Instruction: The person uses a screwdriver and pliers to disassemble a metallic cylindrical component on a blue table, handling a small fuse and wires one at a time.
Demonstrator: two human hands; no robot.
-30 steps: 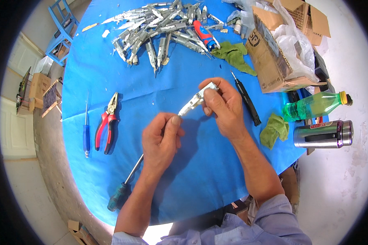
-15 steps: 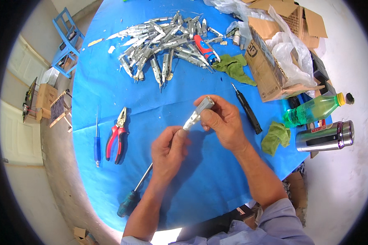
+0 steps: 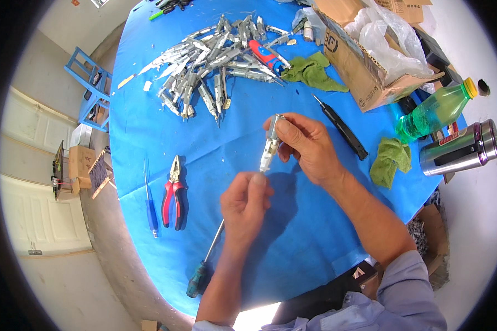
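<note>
My right hand (image 3: 309,144) is closed around the grey upper end of a slim grey-and-white mechanical part (image 3: 269,151), its thumb pressed on the side. The part stands nearly upright, white end down. At that lower tip my left hand (image 3: 244,203) pinches with thumb and fingers; the exact contact is partly hidden. Beyond the hands lies a heap of similar grey-and-white parts (image 3: 204,71). A red-and-blue tool (image 3: 265,56) rests against the heap's right side. A green-handled screwdriver (image 3: 197,278) lies beside my left forearm.
Pliers (image 3: 173,198) and a blue screwdriver (image 3: 151,212) lie at left on the blue-covered table (image 3: 204,149). At right are a black screwdriver (image 3: 342,129), green cloths (image 3: 391,163), a green bottle (image 3: 436,113), a steel flask (image 3: 459,149) and an open cardboard box (image 3: 359,66).
The held part has turned from slanting to nearly upright, showing more of its white mechanism. Both hands still hold it. The whole view has shifted, with the table items appearing farther right at the near side.
</note>
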